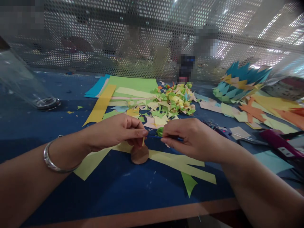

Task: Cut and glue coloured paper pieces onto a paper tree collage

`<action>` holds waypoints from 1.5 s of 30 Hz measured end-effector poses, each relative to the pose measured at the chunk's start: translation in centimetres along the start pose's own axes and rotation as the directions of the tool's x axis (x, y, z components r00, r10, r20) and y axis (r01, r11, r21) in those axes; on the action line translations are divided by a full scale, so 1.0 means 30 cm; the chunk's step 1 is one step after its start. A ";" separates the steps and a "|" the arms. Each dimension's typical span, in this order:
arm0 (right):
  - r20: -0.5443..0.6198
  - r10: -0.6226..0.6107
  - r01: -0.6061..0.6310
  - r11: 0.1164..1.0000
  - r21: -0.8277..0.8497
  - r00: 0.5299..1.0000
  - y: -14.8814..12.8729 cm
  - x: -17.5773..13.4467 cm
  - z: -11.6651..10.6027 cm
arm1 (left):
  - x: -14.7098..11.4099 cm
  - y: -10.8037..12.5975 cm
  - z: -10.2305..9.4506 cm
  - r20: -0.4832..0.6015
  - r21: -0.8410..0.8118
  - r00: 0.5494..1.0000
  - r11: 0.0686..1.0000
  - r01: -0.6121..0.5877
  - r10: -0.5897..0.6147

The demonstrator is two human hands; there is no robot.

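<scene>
My left hand [125, 131], with a silver bangle on its wrist, pinches a thin yellow paper strip [143, 141] upright between thumb and fingertips. Just below these fingers is a round brown disc [140, 155], over pale green paper strips [175, 161] on the table. My right hand [187, 137] is closed in a pinch to the right, apart from the left. Whatever lies between its fingertips is too small or hidden to name. A rolled-looking green piece [160, 131] shows beside its fingers.
A heap of paper scraps [178, 99] lies beyond my hands. Green sheets [135, 83] and a yellow strip [101, 104] are behind. A clear bottle [23, 82] stands left. A spiky paper crown shape [242, 80], orange cutouts [254, 109] and a purple glue gun-like tool [280, 144] are right.
</scene>
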State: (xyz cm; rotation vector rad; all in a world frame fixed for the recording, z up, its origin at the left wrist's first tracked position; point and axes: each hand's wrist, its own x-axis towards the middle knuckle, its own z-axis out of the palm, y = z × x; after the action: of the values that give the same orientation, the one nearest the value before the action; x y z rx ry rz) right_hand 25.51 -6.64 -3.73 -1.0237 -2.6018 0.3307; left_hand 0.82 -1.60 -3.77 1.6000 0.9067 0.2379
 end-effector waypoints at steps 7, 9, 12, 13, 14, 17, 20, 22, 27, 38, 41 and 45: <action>0.018 0.026 -0.025 0.999 -0.020 1.000 0.001 -0.005 -0.001 | -0.004 0.002 0.004 -0.013 -0.021 1.000 1.000 -0.017 0.016; 0.009 0.037 -0.037 0.999 -0.021 0.999 0.002 -0.005 -0.003 | -0.002 0.002 0.003 -0.041 -0.034 0.999 0.999 -0.029 0.028; 0.004 0.052 -0.052 0.998 -0.029 0.999 0.005 -0.003 -0.005 | 0.001 -0.004 0.001 -0.068 -0.066 0.996 0.996 -0.054 0.049; 0.007 0.055 -0.055 0.998 -0.030 0.998 0.006 -0.002 -0.005 | 0.002 -0.006 0.000 -0.077 -0.071 0.995 0.995 -0.063 0.058; 0.011 0.058 -0.058 0.998 -0.029 0.998 0.007 -0.001 -0.005 | 0.003 -0.008 0.000 -0.087 -0.072 0.994 0.995 -0.071 0.065; 0.024 0.071 -0.070 0.997 -0.013 0.997 0.009 0.002 -0.003 | 0.003 -0.011 0.002 -0.115 -0.060 0.991 0.995 -0.081 0.074; 0.035 0.078 -0.078 0.997 0.011 0.996 0.010 0.003 -0.003 | 0.003 -0.011 0.008 -0.131 -0.053 0.988 0.995 -0.086 0.078; 0.038 0.075 -0.076 0.996 0.037 0.996 0.010 0.003 -0.004 | 0.003 -0.010 0.012 -0.147 -0.057 0.986 0.994 -0.092 0.083; 0.045 0.069 -0.073 0.992 0.099 0.997 0.009 0.003 -0.009 | 0.007 -0.013 0.021 -0.178 -0.068 0.981 0.993 -0.092 0.079; 0.031 0.030 -0.032 0.997 0.066 0.999 0.013 0.002 0.001 | 0.003 -0.018 0.023 -0.159 -0.117 0.981 0.984 -0.131 0.112; 0.018 0.037 -0.038 0.998 0.056 0.999 0.016 0.000 -0.001 | -0.003 -0.016 0.021 -0.157 -0.123 0.980 0.982 -0.143 0.123; 0.000 0.041 -0.041 0.998 0.039 0.999 0.019 0.004 -0.001 | 0.000 -0.010 0.028 -0.197 -0.169 0.973 0.974 -0.153 0.119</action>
State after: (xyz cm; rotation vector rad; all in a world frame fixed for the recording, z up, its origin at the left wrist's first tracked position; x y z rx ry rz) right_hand 25.81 -6.14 -3.86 -1.0651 -2.5665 0.3894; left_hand 1.22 -2.23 -4.26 1.4864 0.8901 0.5604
